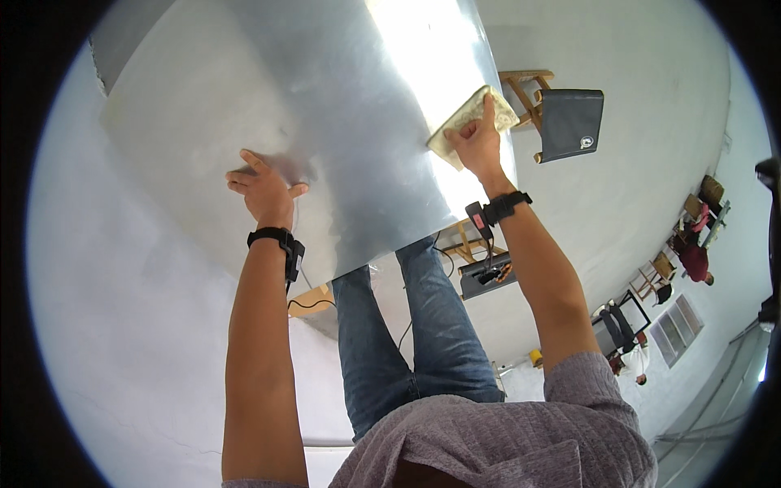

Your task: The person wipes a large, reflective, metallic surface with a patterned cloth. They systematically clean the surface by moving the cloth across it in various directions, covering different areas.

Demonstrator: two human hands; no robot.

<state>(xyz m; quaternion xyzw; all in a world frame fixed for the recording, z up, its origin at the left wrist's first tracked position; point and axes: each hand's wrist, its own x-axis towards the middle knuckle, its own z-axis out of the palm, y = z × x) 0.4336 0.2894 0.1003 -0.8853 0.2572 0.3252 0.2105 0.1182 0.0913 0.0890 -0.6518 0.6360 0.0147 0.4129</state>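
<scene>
A shiny, smooth-topped table (pixel 360 140) lies before me, with bright light reflected along its right side. My left hand (pixel 265 186) rests on the left part of the top, fingers spread, holding nothing. Near the right edge, my right hand (pixel 479 143) presses on a folded, patterned, pale yellow cloth (pixel 467 116). Its index finger stretches over the cloth and the thumb lies on the near part. The cloth is flat against the surface, tilted, its far right corner close to the table's edge. The palm hides part of it.
A folding chair with a dark fabric back (pixel 570 122) stands beyond the table's right edge. Another dark-and-wood chair (pixel 488 277) is near my legs, with black cables around it. A cardboard piece (pixel 310 302) shows below the table. Two people are far off at the right, among furniture.
</scene>
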